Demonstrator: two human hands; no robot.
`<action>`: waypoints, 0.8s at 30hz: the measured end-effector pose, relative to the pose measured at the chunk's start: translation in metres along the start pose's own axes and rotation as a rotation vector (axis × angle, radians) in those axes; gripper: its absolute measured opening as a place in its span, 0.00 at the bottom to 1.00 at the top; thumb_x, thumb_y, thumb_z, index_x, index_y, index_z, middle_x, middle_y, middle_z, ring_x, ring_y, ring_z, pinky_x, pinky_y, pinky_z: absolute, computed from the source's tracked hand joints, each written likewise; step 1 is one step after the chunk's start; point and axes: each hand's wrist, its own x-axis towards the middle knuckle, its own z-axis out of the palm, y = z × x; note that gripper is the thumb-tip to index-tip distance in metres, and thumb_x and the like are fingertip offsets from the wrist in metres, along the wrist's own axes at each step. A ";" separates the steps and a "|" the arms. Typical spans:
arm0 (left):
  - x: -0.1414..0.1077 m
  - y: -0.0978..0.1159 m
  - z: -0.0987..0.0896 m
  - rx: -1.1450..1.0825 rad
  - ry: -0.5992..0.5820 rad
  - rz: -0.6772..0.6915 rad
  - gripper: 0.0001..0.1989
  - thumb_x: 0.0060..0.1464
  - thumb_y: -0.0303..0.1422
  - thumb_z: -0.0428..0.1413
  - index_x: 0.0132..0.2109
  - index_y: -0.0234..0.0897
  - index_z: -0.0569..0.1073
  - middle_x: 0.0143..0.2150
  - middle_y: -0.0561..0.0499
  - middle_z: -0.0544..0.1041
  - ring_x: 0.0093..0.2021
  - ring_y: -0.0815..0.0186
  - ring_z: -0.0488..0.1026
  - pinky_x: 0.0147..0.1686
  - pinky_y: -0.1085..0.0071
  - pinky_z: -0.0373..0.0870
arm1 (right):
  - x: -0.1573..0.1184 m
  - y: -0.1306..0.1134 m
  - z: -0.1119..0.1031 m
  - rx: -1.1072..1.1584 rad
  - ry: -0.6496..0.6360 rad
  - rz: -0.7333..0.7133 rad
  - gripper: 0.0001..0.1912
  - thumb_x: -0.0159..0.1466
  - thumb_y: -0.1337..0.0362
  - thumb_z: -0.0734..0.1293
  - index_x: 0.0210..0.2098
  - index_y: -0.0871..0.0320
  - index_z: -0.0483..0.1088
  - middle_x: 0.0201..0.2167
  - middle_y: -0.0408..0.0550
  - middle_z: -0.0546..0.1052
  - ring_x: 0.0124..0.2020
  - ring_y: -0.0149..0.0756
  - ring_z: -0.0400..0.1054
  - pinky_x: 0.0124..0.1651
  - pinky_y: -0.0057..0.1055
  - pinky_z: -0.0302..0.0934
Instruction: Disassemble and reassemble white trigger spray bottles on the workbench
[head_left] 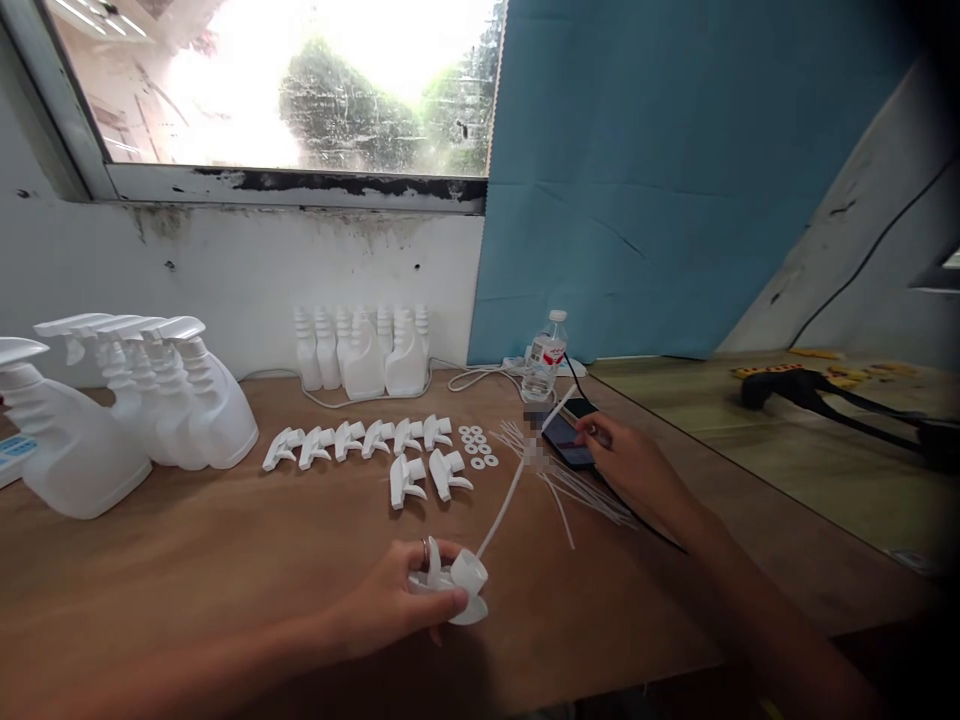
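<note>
My left hand [409,595] is wrapped round a white trigger spray head [469,575], its round collar facing up. A thin white dip tube [501,512] rises from beside the collar toward the back right; whether it is seated inside cannot be told. Over a dark phone [568,442], my right hand [626,455] has its fingers curled together, and what they hold, if anything, is hidden. Loose white tubes [592,498] lie fanned out below the phone. Several more trigger spray heads [407,482] are lined up on the table, with small white ring washers [478,462] beside them.
White spray bottles with heads fitted [217,410] stand at the left. More white bottles [406,355] without heads line the wall. A clear water bottle [541,375] and white cable [480,375] sit at the back. Black straps [825,390] lie at the right.
</note>
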 end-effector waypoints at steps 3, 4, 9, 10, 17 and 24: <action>0.000 0.001 0.000 0.006 0.001 0.007 0.28 0.48 0.45 0.63 0.50 0.27 0.73 0.40 0.40 0.77 0.36 0.62 0.74 0.27 0.75 0.71 | -0.002 0.000 0.007 -0.015 -0.037 -0.034 0.09 0.57 0.64 0.60 0.35 0.55 0.69 0.28 0.48 0.78 0.30 0.40 0.72 0.32 0.30 0.59; -0.001 0.002 0.000 0.006 0.002 0.008 0.28 0.47 0.45 0.63 0.50 0.27 0.74 0.40 0.40 0.77 0.35 0.62 0.74 0.27 0.75 0.70 | -0.005 -0.002 0.010 -0.010 -0.042 -0.058 0.08 0.57 0.63 0.60 0.35 0.55 0.69 0.27 0.48 0.78 0.29 0.40 0.72 0.32 0.30 0.59; -0.001 0.004 0.000 -0.006 0.014 -0.004 0.28 0.46 0.44 0.64 0.49 0.27 0.74 0.39 0.41 0.77 0.33 0.64 0.73 0.27 0.75 0.71 | -0.021 -0.016 0.023 0.047 -0.082 -0.170 0.09 0.60 0.60 0.61 0.36 0.55 0.70 0.26 0.47 0.76 0.28 0.38 0.71 0.32 0.30 0.60; -0.001 0.004 0.000 -0.004 0.016 -0.006 0.28 0.46 0.44 0.64 0.49 0.27 0.74 0.39 0.40 0.77 0.33 0.64 0.73 0.27 0.74 0.71 | -0.023 -0.019 0.023 0.060 -0.088 -0.175 0.09 0.60 0.59 0.61 0.36 0.55 0.70 0.27 0.47 0.76 0.28 0.38 0.71 0.31 0.30 0.60; -0.001 0.001 0.000 0.001 0.019 -0.029 0.29 0.47 0.43 0.63 0.50 0.26 0.72 0.40 0.38 0.78 0.35 0.60 0.74 0.27 0.73 0.70 | -0.028 -0.029 0.021 0.089 -0.092 -0.172 0.11 0.61 0.56 0.61 0.35 0.55 0.71 0.25 0.46 0.75 0.26 0.37 0.68 0.30 0.30 0.59; 0.000 -0.001 -0.001 0.016 0.014 -0.023 0.29 0.48 0.43 0.63 0.51 0.26 0.72 0.41 0.38 0.78 0.36 0.60 0.74 0.28 0.73 0.70 | -0.034 -0.041 0.021 0.118 -0.118 -0.162 0.11 0.62 0.57 0.61 0.35 0.56 0.72 0.24 0.46 0.74 0.24 0.36 0.67 0.29 0.29 0.57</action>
